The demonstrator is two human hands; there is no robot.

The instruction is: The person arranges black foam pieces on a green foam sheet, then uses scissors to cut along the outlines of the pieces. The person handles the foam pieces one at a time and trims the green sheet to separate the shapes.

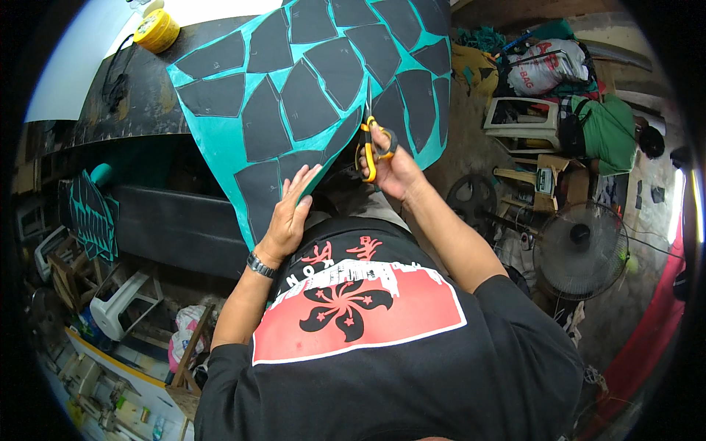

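Far left, a smaller piece of the same teal sheet (90,213) is hanging off a dark bench (176,228), with a white plastic stool (121,305) below it. Up top, a yellow tape roll (157,30) is sitting on the dark desk (140,95).

Centre: the big teal sheet (220,140), marked out in dark grey pattern shapes (305,99), is draping off the desk toward you. Your left hand (288,217) is lying flat and spread, fingers apart, pressing the sheet's lower edge to keep it taut; it is gripping nothing.

Just right of that, your right hand (393,169) is closed through the yellow handles of the scissors (368,136), blades pointing up into the teal strip between two grey shapes.

Judgement: you are partway through cutting the shapes apart, and most are still joined. The next stroke calls for keeping the blades in the teal margin, off the grey, and sliding the left hand up to hold tension near the cut.

Right: a floor fan (581,250) and a white bag (544,66) are standing well apart from the work.
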